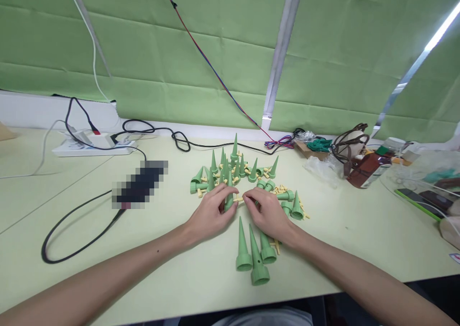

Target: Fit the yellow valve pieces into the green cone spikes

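Note:
My left hand (215,210) is closed round a green plastic cone spike (229,196) that stands point up. Between the two hands is a small yellow plastic valve (238,199); its one end meets the cone's side, and my right hand (268,211) pinches the other end. Behind the hands several green cones (252,171) stand or lie in a cluster, mixed with loose yellow valves (200,192). To the right of my right hand another cone (296,207) stands among more yellow pieces. Nearer me lie three cones, one of them a cone with a hole in its collar (259,268).
On the left a black cable runs to a blurred-out dark device (140,184) and a white power strip (95,146). A brown-red bottle (369,169), clear plastic bags (321,170) and a green-edged phone (419,203) lie at the right. Green sheeting covers the back wall.

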`<action>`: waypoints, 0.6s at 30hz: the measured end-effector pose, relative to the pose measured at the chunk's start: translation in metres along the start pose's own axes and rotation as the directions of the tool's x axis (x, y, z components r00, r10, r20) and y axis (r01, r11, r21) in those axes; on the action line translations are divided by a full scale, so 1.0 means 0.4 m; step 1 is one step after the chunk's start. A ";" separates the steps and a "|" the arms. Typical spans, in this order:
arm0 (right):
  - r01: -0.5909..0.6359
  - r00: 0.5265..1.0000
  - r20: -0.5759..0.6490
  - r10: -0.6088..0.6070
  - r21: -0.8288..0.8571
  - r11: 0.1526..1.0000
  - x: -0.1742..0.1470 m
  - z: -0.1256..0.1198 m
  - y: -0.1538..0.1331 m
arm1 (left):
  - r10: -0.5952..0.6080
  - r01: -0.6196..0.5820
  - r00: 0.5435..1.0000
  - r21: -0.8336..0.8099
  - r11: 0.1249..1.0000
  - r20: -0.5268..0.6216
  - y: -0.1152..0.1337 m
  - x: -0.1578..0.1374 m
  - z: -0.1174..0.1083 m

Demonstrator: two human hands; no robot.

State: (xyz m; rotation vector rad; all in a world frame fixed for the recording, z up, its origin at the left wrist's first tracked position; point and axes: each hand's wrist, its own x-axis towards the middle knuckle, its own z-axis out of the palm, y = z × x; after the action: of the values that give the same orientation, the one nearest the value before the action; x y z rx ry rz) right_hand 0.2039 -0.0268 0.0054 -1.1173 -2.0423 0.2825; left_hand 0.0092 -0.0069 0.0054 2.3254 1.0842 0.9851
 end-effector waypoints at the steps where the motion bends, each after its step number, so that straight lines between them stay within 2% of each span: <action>1: 0.001 1.000 0.000 -0.001 0.002 1.000 0.000 0.000 0.000 | -0.001 0.001 1.000 -0.004 1.000 0.000 0.000 0.000 0.000; 18: -0.003 1.000 0.021 0.003 0.005 1.000 0.000 0.002 0.006 | 0.000 0.000 1.000 -0.018 1.000 0.021 -0.003 0.000 0.003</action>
State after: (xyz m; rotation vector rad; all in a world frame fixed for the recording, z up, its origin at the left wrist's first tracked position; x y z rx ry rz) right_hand 0.2046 -0.0253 0.0035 -1.1193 -2.0570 0.3015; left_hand 0.0094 -0.0063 0.0038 2.3160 1.0624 0.9640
